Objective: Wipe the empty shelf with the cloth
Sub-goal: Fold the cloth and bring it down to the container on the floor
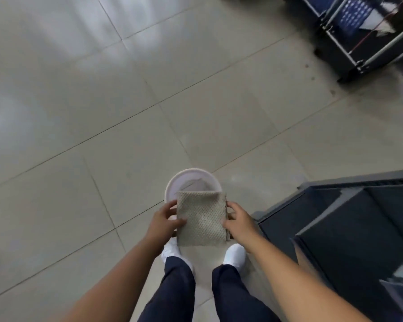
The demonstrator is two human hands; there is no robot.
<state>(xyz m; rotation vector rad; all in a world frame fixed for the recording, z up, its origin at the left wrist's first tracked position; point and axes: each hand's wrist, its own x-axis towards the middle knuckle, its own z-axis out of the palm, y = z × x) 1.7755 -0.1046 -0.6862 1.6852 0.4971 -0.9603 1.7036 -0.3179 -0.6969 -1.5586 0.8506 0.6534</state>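
Observation:
A folded beige cloth (201,218) with a dotted weave is held flat in front of me, above my feet. My left hand (164,220) grips its left edge, thumb on top. Its right edge is gripped by my right hand (237,219). A dark grey shelf unit (349,226) stands at my right, its stepped tiers seen from above; the surfaces are blurred.
A white round bucket (172,185) stands on the tiled floor (102,112) just ahead of my white shoes, partly hidden by the cloth. A dark metal rack (363,43) holding a blue crate is at the far upper right. Wide open floor lies to the left.

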